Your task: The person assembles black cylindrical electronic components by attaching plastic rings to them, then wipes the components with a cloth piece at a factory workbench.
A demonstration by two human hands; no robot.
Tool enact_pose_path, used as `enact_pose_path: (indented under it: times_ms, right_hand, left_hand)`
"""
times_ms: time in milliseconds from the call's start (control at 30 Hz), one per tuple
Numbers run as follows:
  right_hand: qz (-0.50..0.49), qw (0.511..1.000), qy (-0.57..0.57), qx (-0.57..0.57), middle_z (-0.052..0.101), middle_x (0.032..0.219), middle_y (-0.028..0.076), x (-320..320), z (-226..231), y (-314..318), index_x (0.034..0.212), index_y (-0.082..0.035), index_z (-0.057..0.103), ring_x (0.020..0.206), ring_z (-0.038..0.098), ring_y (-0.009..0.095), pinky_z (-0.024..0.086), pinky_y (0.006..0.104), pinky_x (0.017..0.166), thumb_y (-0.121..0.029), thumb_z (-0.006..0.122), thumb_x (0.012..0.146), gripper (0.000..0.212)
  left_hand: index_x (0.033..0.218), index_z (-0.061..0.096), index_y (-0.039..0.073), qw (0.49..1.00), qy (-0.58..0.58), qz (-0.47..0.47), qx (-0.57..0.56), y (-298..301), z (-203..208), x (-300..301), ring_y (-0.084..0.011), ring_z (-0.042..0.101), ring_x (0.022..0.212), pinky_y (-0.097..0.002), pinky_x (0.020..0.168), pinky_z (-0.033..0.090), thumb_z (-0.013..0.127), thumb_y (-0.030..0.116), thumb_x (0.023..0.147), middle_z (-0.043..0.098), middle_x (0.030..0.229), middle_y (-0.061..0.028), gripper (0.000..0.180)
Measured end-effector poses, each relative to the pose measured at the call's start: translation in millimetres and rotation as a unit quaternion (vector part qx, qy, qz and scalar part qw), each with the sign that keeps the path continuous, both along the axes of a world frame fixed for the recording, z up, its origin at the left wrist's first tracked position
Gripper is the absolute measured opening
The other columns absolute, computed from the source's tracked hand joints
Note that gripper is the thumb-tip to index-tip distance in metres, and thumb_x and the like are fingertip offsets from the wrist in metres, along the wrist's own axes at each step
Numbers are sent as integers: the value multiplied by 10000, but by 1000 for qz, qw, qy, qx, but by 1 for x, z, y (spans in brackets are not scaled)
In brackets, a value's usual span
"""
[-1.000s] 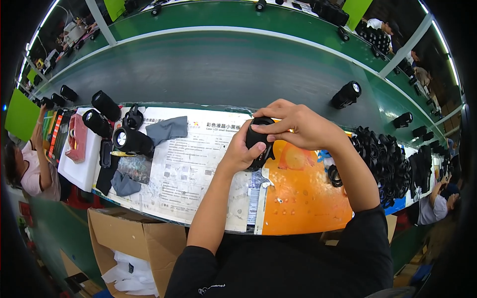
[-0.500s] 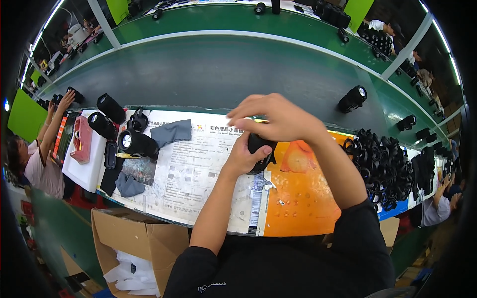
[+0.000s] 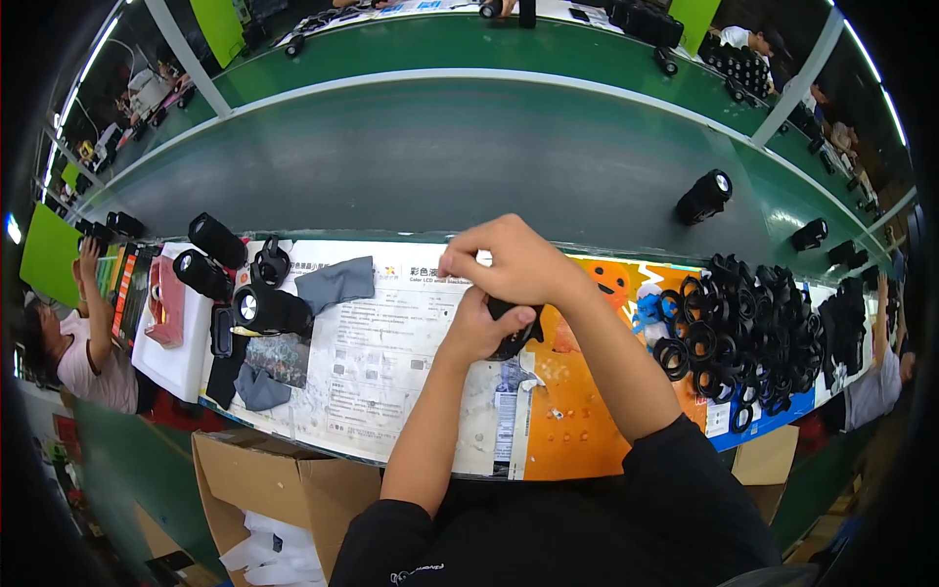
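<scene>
1. Held part (image 3: 515,343): black.
2. Heaped rings (image 3: 734,342): black.
3. Cylinder beyond the rings (image 3: 702,199): black with a pale end.
4. Upper cloth (image 3: 335,285): plain grey.
5. Left sheet (image 3: 381,391): white, patterned with rows of dark print.
6. Right sheet (image 3: 582,435): orange.
7. Foam tray (image 3: 186,364): white.
8. Box on the tray (image 3: 167,315): pinkish red.
9. Carton (image 3: 254,479): brown.

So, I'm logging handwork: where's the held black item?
Head view, centre: the left hand holds the black item close to the right hand, near the left edge of the orange sheet.
</scene>
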State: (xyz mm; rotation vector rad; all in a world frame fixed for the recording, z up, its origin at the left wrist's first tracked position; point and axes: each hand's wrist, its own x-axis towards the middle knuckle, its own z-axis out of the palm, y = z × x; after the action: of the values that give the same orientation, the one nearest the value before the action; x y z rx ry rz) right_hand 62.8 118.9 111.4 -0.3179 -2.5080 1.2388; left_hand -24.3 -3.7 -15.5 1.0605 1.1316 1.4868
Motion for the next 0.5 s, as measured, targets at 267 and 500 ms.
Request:
enact_pose_path:
  times_ms: [267, 500]
  right_hand:
    - [-225, 919, 179, -269, 776, 1269, 133, 55, -95, -10, 1338, 11, 720, 1117, 742, 207, 597, 379, 982, -395, 511, 1209, 474]
    - [-202, 664, 176, -698, 757, 1201, 58, 52, -87, -83, 1293, -120, 686, 1032, 724, 213, 598, 385, 835, -566, 626, 1134, 477]
  left_hand:
    - [1513, 533, 14, 979, -142, 107, 98, -2, -7, 6, -154, 645, 1210, -323, 1072, 546, 815, 649, 985, 664, 1340, -69, 872]
    - [1599, 491, 24, 945, 226, 223, 73, -74, 28, -20, -265, 653, 1320, -392, 1078, 561, 840, 530, 995, 651, 1456, -166, 862]
